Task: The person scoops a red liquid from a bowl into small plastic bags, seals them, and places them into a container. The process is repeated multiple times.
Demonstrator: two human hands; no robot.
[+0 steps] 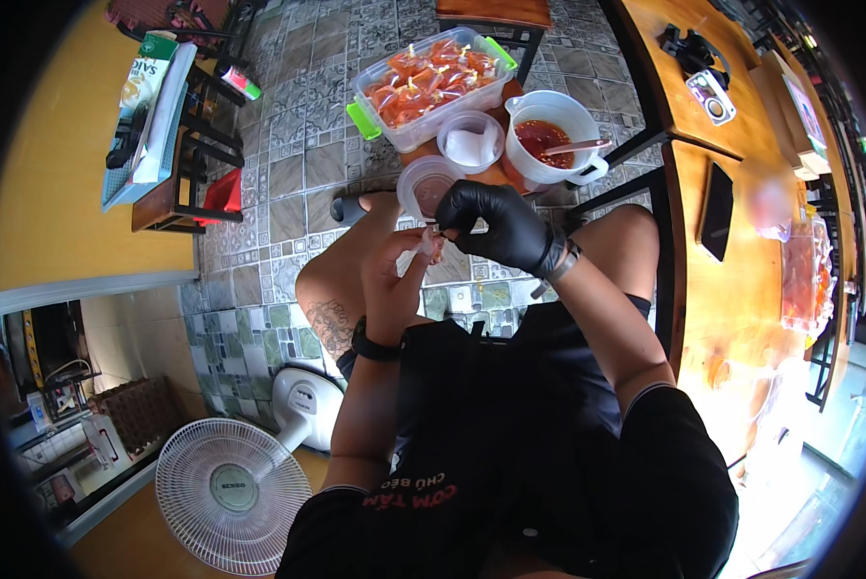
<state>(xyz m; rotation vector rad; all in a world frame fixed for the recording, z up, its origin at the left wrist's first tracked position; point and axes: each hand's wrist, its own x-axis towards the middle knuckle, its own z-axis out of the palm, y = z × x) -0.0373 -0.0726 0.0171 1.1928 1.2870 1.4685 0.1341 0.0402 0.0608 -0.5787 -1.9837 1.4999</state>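
Observation:
My bare left hand (396,271) pinches the gathered neck of a small clear plastic bag (437,250) above my lap. Reddish contents show in the bag, partly hidden by my fingers. In a black glove, my right hand (501,228) pinches at the same neck, and what lies between its fingertips is too small to tell. Just beyond my hands stands a round clear plastic tub (412,189). Behind it, another tub (470,165) holds white plastic bags. A measuring jug (588,116) contains red sauce (538,137) and a pink spoon (577,146).
A clear box (433,134) with green latches holds several tied sauce bags (433,79). These containers stand on a low wooden stool (492,174). At right, a wooden table (715,304) bears a phone (716,210). A white fan (234,492) stands at lower left.

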